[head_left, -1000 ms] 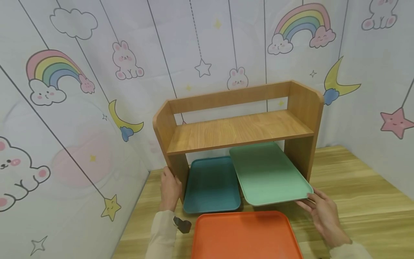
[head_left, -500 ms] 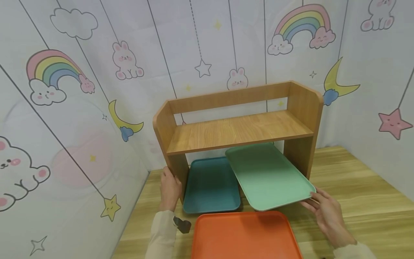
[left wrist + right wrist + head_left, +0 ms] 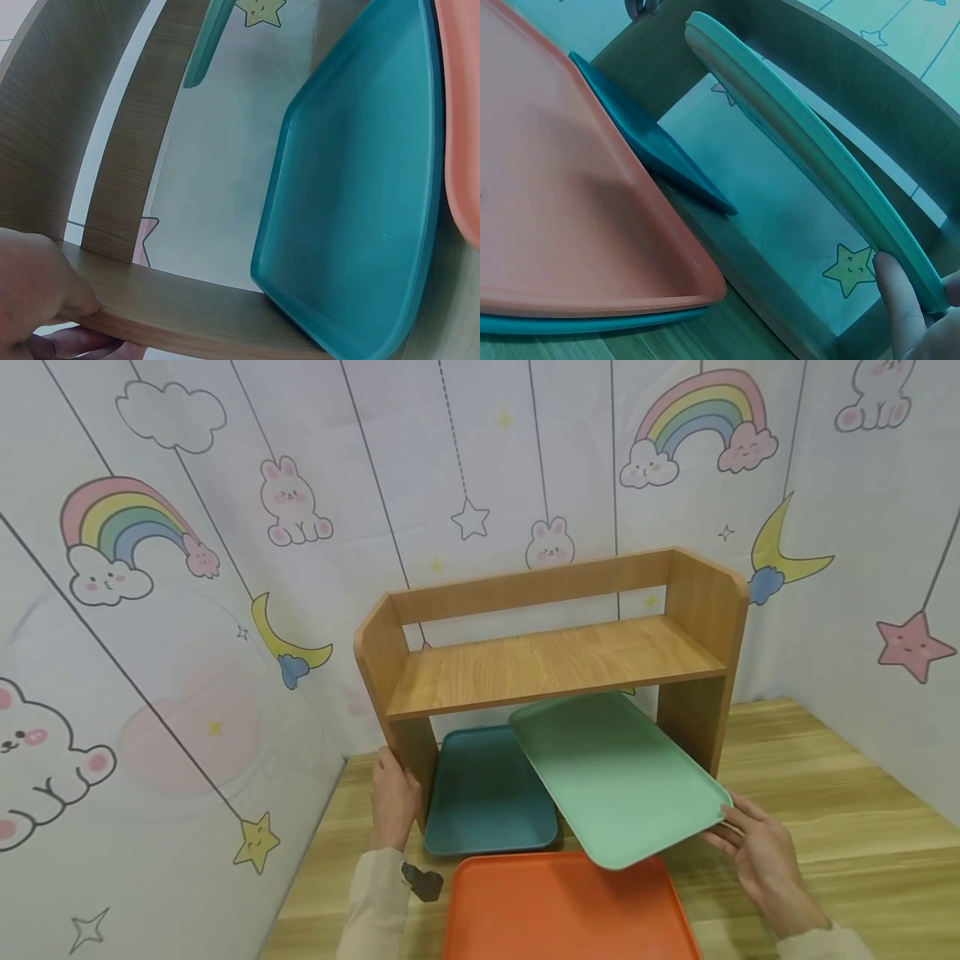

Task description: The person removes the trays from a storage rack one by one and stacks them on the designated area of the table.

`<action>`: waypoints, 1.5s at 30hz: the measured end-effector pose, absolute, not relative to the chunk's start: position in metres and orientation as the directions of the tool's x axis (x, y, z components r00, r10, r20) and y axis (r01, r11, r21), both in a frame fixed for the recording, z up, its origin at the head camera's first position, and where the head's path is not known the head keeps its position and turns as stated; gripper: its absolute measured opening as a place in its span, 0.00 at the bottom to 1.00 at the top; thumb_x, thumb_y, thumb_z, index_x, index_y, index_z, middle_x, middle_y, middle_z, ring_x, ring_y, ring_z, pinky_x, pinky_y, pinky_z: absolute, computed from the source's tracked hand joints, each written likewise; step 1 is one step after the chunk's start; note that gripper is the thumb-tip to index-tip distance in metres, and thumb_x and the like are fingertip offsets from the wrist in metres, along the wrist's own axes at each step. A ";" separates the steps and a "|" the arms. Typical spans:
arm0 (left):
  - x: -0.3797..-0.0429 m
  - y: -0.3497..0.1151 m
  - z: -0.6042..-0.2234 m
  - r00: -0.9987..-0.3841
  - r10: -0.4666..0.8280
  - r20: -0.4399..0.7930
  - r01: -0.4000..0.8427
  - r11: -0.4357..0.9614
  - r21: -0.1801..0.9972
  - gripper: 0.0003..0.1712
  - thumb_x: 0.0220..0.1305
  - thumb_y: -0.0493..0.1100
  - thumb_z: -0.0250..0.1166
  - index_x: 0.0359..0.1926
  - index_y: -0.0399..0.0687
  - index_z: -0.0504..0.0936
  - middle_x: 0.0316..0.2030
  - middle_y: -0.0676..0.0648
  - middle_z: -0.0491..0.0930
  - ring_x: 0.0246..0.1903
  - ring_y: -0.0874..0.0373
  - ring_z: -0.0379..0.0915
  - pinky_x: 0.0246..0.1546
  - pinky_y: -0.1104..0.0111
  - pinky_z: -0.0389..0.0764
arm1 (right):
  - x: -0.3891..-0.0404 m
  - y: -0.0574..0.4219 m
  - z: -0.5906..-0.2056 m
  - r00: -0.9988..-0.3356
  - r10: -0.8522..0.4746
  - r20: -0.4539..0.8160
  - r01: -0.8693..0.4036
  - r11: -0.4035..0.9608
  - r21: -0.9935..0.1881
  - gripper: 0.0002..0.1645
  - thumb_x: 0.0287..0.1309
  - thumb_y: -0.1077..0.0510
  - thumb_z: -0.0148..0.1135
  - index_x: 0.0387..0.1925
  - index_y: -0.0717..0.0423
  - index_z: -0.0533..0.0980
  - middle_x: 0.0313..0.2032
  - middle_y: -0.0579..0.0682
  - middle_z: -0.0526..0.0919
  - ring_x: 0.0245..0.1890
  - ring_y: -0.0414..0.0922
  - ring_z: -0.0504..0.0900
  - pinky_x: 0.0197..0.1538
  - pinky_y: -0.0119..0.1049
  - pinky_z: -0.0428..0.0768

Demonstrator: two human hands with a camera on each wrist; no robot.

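A two-level wooden desk shelf stands on the table. My left hand grips its left side panel, thumb on one face and fingers on the other. With thumb and fingers, my right hand pinches the near right corner of a mint green tray. That tray is raised and tilted, its far end under the shelf board. On the left below the board lies a dark teal tray, partly overlapped by the mint one. An orange tray lies in front, cut off by the view's lower edge.
Beneath the orange tray, the right wrist view shows the edge of another teal tray. The wood-grain table extends to the right of the shelf. A cartoon-printed white cloth hangs behind and at both sides.
The mint tray has swung left and toward me, its near corner now over the orange tray's far edge. My right hand has shifted slightly right and nearer. The left hand stays on the panel.
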State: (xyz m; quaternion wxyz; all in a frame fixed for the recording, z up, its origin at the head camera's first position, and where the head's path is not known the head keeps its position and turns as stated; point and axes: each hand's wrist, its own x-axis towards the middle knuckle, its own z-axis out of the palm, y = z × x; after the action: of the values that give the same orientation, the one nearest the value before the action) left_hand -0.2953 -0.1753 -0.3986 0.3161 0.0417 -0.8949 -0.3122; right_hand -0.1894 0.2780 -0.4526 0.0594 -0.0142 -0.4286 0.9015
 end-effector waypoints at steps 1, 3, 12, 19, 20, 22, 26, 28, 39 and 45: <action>-0.295 -0.175 -0.399 -0.798 -0.272 0.538 0.122 0.801 0.586 0.16 0.61 0.30 0.53 0.49 0.31 0.63 0.42 0.27 0.71 0.43 0.30 0.73 0.42 0.43 0.75 | -0.189 0.278 -0.453 -0.992 0.122 0.022 -0.093 -0.620 -0.779 0.19 0.66 0.67 0.50 0.34 0.43 0.83 0.34 0.43 0.86 0.32 0.42 0.86 0.37 0.35 0.84; -0.295 -0.175 -0.399 -0.799 -0.272 0.536 0.123 0.799 0.588 0.16 0.61 0.30 0.53 0.49 0.31 0.63 0.42 0.27 0.71 0.43 0.30 0.73 0.42 0.43 0.75 | -0.189 0.279 -0.453 -0.992 0.123 0.022 -0.094 -0.621 -0.778 0.19 0.66 0.67 0.50 0.34 0.42 0.83 0.34 0.43 0.86 0.32 0.42 0.86 0.36 0.35 0.84; -0.294 -0.176 -0.398 -0.806 -0.261 0.531 0.125 0.802 0.584 0.17 0.61 0.30 0.52 0.50 0.30 0.63 0.43 0.27 0.71 0.43 0.30 0.73 0.43 0.43 0.76 | -0.189 0.277 -0.454 -0.992 0.102 0.078 -0.123 -0.584 -0.802 0.20 0.67 0.66 0.48 0.38 0.42 0.84 0.35 0.43 0.86 0.32 0.43 0.86 0.36 0.35 0.84; -0.294 -0.175 -0.398 -0.805 -0.262 0.532 0.124 0.802 0.584 0.17 0.61 0.29 0.52 0.50 0.30 0.63 0.43 0.27 0.71 0.44 0.31 0.73 0.43 0.43 0.76 | -0.188 0.277 -0.453 -0.994 0.084 0.076 -0.110 -0.543 -0.833 0.19 0.67 0.64 0.50 0.39 0.40 0.84 0.36 0.42 0.86 0.33 0.42 0.86 0.37 0.34 0.84; -0.294 -0.175 -0.398 -0.805 -0.263 0.531 0.124 0.802 0.584 0.17 0.61 0.29 0.52 0.50 0.30 0.63 0.43 0.27 0.71 0.44 0.31 0.73 0.43 0.43 0.76 | -0.188 0.277 -0.453 -0.994 0.082 0.072 -0.105 -0.537 -0.837 0.18 0.67 0.64 0.50 0.39 0.40 0.84 0.36 0.42 0.86 0.33 0.42 0.87 0.37 0.34 0.84; -0.294 -0.175 -0.398 -0.804 -0.264 0.533 0.124 0.802 0.584 0.17 0.60 0.29 0.52 0.50 0.30 0.63 0.43 0.27 0.71 0.44 0.31 0.73 0.43 0.43 0.76 | -0.187 0.277 -0.453 -0.995 0.078 0.064 -0.096 -0.525 -0.846 0.18 0.67 0.63 0.51 0.39 0.39 0.84 0.36 0.41 0.86 0.33 0.41 0.87 0.37 0.34 0.84; -0.294 -0.175 -0.398 -0.802 -0.268 0.534 0.123 0.801 0.586 0.16 0.60 0.29 0.52 0.50 0.30 0.63 0.43 0.27 0.71 0.44 0.30 0.73 0.43 0.43 0.76 | -0.187 0.276 -0.454 -0.996 0.073 0.057 -0.086 -0.510 -0.856 0.19 0.68 0.63 0.50 0.38 0.38 0.84 0.36 0.40 0.86 0.33 0.40 0.86 0.36 0.33 0.83; -0.294 -0.175 -0.398 -0.803 -0.269 0.531 0.122 0.799 0.589 0.16 0.61 0.30 0.52 0.50 0.30 0.63 0.43 0.27 0.71 0.44 0.30 0.73 0.43 0.43 0.76 | -0.187 0.276 -0.454 -0.996 0.072 0.055 -0.084 -0.503 -0.860 0.20 0.68 0.63 0.50 0.38 0.37 0.84 0.36 0.40 0.86 0.33 0.40 0.86 0.36 0.33 0.83; -0.296 -0.175 -0.398 -0.807 -0.280 0.520 0.102 0.801 0.589 0.16 0.61 0.31 0.53 0.49 0.31 0.63 0.42 0.28 0.71 0.43 0.30 0.73 0.43 0.43 0.75 | -0.187 0.270 -0.457 -0.996 0.090 0.023 -0.057 -0.396 -0.916 0.19 0.67 0.61 0.52 0.39 0.34 0.84 0.32 0.38 0.85 0.30 0.36 0.84 0.32 0.29 0.81; -0.295 -0.174 -0.396 -0.826 -0.282 0.488 0.083 0.796 0.600 0.18 0.61 0.31 0.52 0.52 0.31 0.62 0.45 0.28 0.70 0.46 0.31 0.73 0.46 0.43 0.75 | -0.188 0.264 -0.459 -0.996 0.084 -0.012 -0.017 -0.339 -0.941 0.18 0.66 0.60 0.53 0.38 0.31 0.83 0.31 0.37 0.85 0.30 0.35 0.84 0.32 0.29 0.80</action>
State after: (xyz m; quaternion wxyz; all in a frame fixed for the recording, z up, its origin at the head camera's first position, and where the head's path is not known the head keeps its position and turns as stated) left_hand -0.2948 -0.1744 -0.3959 0.2899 0.0549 -0.9021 -0.3149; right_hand -0.1876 0.2636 -0.4590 0.0308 -0.0289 -0.5742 0.8176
